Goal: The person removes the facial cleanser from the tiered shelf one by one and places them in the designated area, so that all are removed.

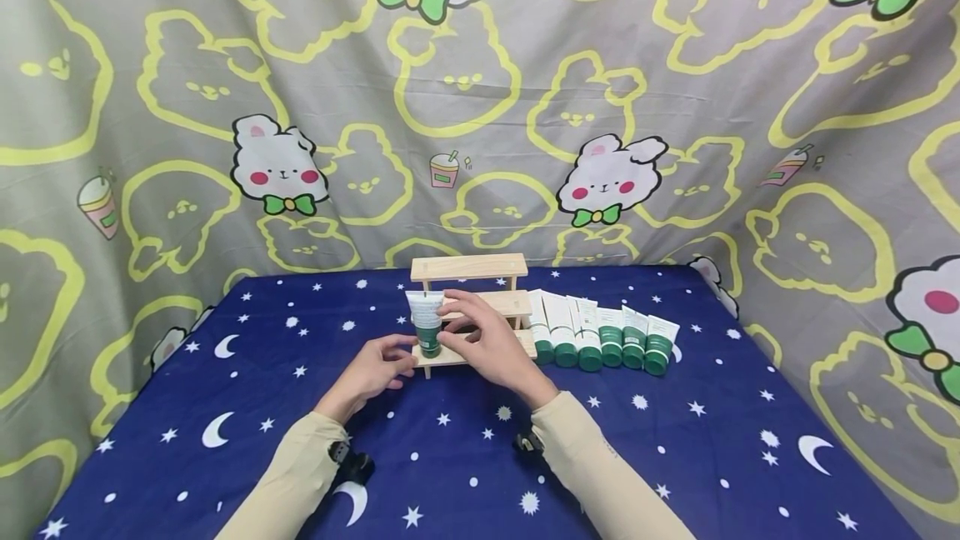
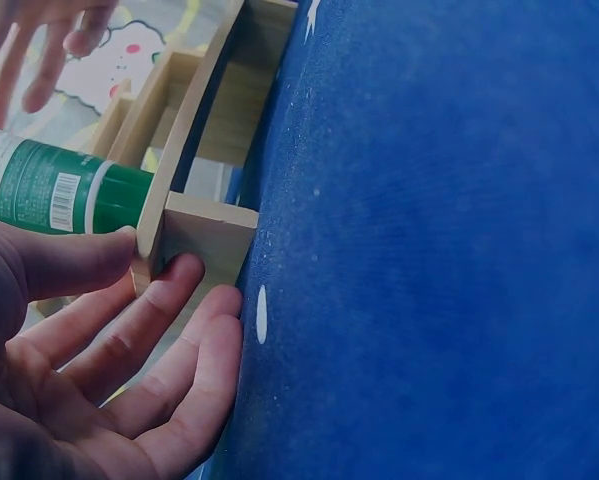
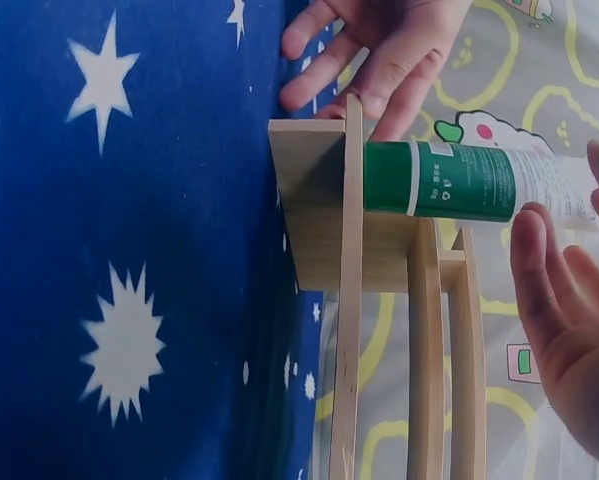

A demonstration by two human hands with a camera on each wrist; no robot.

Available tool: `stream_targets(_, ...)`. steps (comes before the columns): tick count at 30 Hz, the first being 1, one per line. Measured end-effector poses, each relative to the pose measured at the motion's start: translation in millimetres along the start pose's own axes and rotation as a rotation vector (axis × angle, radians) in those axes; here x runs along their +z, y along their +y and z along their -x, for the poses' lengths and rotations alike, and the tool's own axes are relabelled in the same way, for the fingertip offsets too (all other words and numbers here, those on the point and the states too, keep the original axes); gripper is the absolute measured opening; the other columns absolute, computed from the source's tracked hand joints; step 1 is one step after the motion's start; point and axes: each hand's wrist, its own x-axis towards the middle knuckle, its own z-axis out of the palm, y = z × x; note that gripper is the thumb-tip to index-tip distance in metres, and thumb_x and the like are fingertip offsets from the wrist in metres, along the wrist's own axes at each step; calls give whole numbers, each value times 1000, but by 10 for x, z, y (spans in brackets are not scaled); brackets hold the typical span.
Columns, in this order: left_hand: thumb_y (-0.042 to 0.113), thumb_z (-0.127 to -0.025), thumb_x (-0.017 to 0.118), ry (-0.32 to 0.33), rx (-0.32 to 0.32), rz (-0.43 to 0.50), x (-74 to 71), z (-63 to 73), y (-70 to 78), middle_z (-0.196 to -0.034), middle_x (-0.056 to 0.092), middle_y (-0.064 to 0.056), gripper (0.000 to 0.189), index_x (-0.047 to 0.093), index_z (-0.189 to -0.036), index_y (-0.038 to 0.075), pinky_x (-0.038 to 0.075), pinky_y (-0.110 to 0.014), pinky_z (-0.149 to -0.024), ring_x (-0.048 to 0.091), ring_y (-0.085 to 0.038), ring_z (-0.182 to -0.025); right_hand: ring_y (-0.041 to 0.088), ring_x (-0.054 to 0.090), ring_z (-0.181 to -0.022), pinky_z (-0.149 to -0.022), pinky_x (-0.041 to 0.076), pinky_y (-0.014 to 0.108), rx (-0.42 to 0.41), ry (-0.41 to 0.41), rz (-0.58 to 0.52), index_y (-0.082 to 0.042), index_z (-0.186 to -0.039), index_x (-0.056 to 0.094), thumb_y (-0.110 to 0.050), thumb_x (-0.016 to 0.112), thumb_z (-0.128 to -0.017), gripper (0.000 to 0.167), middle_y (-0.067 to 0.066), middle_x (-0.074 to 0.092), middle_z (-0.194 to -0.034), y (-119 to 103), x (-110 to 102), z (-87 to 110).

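A white-and-green squeeze tube [image 1: 427, 323] stands upright on its green cap at the left end of the lowest step of a small wooden stand [image 1: 468, 267]. My left hand [image 1: 377, 369] pinches that end of the step, thumb along the upper face by the cap and a finger beneath, as the left wrist view shows. To the right of the tube is my right hand [image 1: 487, 340]. Its fingers are spread and fairly straight, with fingertips [image 3: 530, 222] right at the tube's upper part.
Several similar white-and-green tubes [image 1: 588, 336] lie in a row right of the stand, caps toward me. A dark blue cloth [image 1: 465, 473] with moons and stars covers the table. Behind it hangs a grey curtain [image 1: 517, 232] with cartoon animals.
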Motion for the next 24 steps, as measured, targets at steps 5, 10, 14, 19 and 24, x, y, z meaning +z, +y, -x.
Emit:
stream_targets(5, 5, -99, 64, -7, 6, -3, -3, 6, 0, -105, 75, -16, 39, 60, -137, -1, 62, -43, -74, 74, -27, -92, 18, 70, -108, -78, 59, 28, -15, -51, 2, -19, -148, 55, -26, 72, -98, 53, 2, 40, -161, -13, 18, 5)
stream_targets(10, 6, -99, 64, -8, 5, -9, 0, 11, 8, -107, 75, -16, 39, 60, -138, 0, 62, -43, -74, 74, -27, -92, 24, 67, -110, -77, 59, 29, -17, -30, 29, -22, -149, 53, -27, 74, -96, 58, 3, 43, -158, -6, 13, 1)
stream_targets(14, 6, -99, 64, -6, -1, -11, 2, 11, 15, -106, 75, -15, 39, 61, -138, 1, 62, -43, -74, 74, -27, -92, 25, 63, -116, -82, 59, 30, -24, 35, 48, -20, -144, 59, -24, 77, -94, 53, 0, 51, -152, -3, -7, -7)
stream_targets(19, 5, -99, 64, -5, -1, -8, 5, 8, 21, -105, 75, -15, 39, 61, -137, 1, 62, -42, -73, 73, -26, -91, 28, 61, -124, -88, 60, 31, -31, 102, 9, -15, -138, 63, -14, 77, -93, 47, 3, 58, -144, -11, -26, -19)
stream_targets(24, 5, -99, 64, -3, -4, -2, 5, 5, 11, -104, 75, -14, 38, 61, -137, 1, 62, -42, -73, 74, -27, -91, 28, 64, -122, -88, 60, 29, -33, 146, -43, -10, -137, 64, -6, 76, -92, 47, 7, 60, -140, -8, -27, -23)
